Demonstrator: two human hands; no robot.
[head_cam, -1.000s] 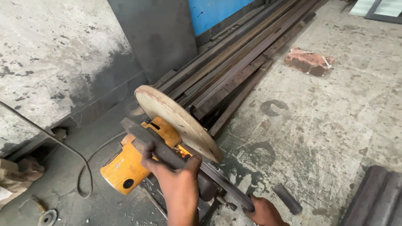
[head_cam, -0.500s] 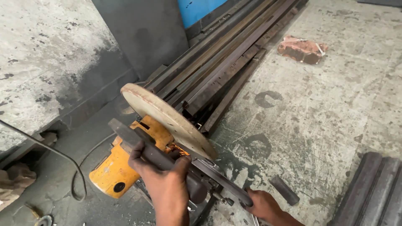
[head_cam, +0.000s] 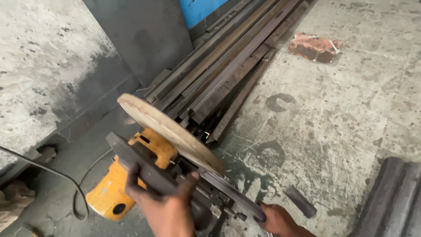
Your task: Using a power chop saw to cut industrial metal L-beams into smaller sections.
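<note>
Rough concrete floor, stained and scratched, runs under everything you see, with a grimy wall at the left and a broken red brick lying well apart at the top right. Your chop saw sits low at the bottom centre, its orange motor housing nearest the wall and its big worn cutting disc tilted up toward you. A bundle of long steel bars stretches away behind it, and a black power cable loops across the floor at the left.

Judge this machine as heavy and rigid: cast metal and a motor, nothing that flexes. That disc is abrasive and brittle, so keep your fingers off it and off its edge. Its dark handle bar is the right place to hold, and that is where you have it.

Your left hand is wrapped over that bar, fingers curled on one side and thumb up on the other, wrist coming straight from below. Your right hand is low at the bottom edge, closed around the end of a dark steel strip that runs through the saw's base. A short loose steel offcut lies just beside that hand.
</note>
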